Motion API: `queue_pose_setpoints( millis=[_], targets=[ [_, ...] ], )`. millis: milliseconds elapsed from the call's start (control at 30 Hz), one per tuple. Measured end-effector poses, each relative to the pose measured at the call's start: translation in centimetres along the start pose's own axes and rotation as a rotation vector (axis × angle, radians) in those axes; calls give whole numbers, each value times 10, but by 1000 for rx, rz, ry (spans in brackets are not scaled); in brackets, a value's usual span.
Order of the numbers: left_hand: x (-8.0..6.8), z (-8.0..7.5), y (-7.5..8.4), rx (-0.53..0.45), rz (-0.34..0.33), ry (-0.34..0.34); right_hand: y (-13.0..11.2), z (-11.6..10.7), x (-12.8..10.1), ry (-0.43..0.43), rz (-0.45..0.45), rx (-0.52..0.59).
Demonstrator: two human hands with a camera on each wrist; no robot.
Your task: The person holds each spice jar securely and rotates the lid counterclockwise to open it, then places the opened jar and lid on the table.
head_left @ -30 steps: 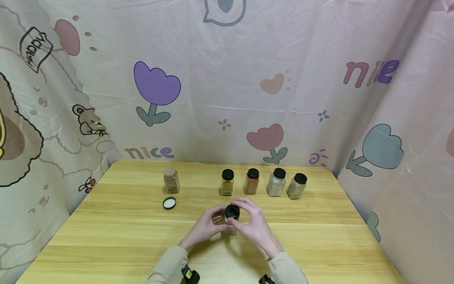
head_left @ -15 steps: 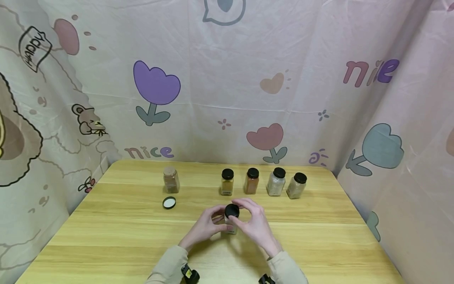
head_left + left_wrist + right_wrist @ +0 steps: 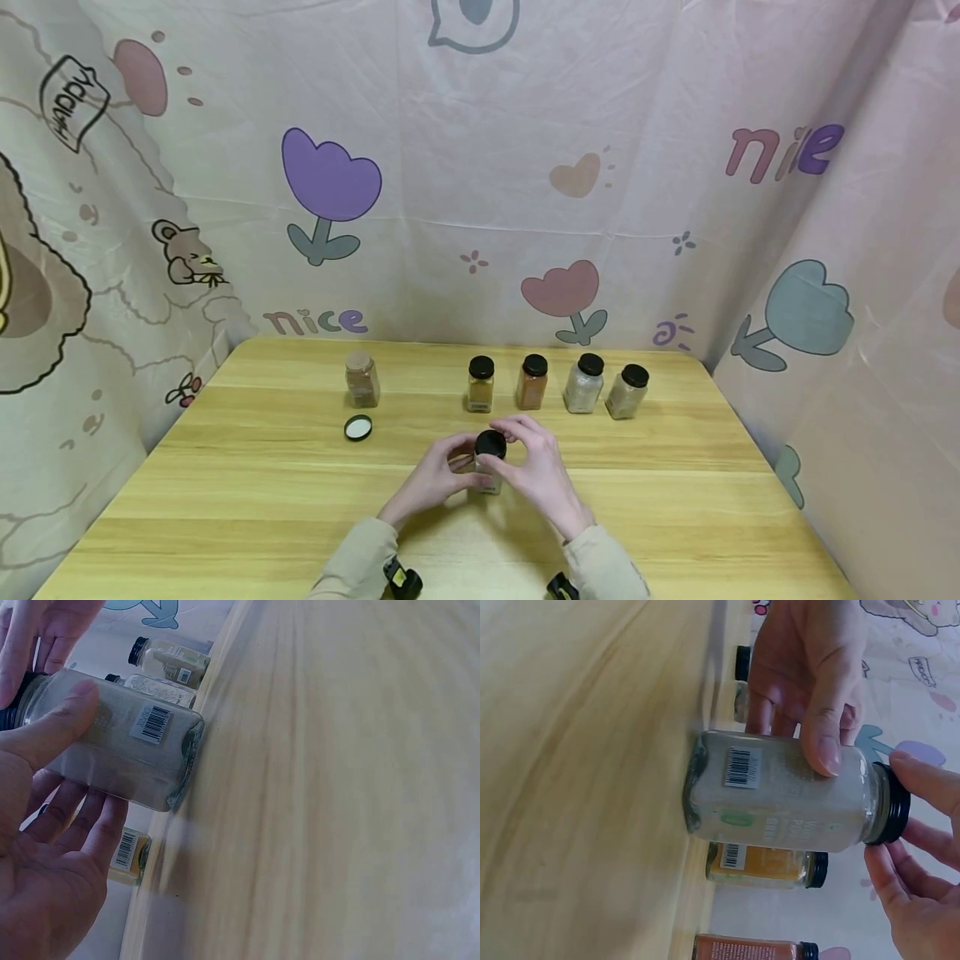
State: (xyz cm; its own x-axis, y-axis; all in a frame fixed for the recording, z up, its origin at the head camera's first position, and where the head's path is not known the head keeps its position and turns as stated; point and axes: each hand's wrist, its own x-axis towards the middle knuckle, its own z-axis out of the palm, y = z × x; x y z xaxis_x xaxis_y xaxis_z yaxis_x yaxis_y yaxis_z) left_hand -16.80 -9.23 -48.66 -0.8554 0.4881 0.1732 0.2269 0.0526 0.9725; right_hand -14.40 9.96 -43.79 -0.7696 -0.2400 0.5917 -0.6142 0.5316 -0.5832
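A clear glass spice jar [image 3: 780, 799] with pale contents and a barcode label stands on the table near its middle. My left hand [image 3: 441, 475] grips the body of this jar, its thumb [image 3: 64, 724] on one side and the fingers on the other. The jar's black lid [image 3: 491, 444] sits on its neck. With thumb and fingertips, my right hand [image 3: 538, 468] holds the lid by its rim, as the right wrist view shows. The inside of the left palm is partly hidden in the head view.
At the back stand more black-lidded jars: a yellow one [image 3: 481, 385], an orange-brown one [image 3: 532, 383], a whitish one [image 3: 584, 385] and a pale one [image 3: 627, 392]. An uncapped brownish jar [image 3: 363, 382] stands back left, a loose lid [image 3: 357, 427] before it.
The right hand's fingers have shifted slightly around the lid's rim. The left hand and the jar stay in place.
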Motion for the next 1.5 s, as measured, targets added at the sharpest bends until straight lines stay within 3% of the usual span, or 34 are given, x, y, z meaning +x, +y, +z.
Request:
queue_pose_setpoints(
  millis=[133,300,700,1100,1333,1500],
  targets=[
    [0,0,0,5,-6,5,1,-2,1,-32,-25,25],
    [0,1,0,18,-4,8,1,-5,1,-87,15,62],
    [0,0,-1,0,11,-3,-1,0,1,-8,-9,-32],
    [-1,0,-1,-2,6,2,0,-6,4,-139,10,12],
    [-1,0,0,30,-11,8,-4,-2,4,-87,-24,-79],
    [0,1,-1,17,-4,3,-5,-1,6,-78,-31,-86]
  ],
)
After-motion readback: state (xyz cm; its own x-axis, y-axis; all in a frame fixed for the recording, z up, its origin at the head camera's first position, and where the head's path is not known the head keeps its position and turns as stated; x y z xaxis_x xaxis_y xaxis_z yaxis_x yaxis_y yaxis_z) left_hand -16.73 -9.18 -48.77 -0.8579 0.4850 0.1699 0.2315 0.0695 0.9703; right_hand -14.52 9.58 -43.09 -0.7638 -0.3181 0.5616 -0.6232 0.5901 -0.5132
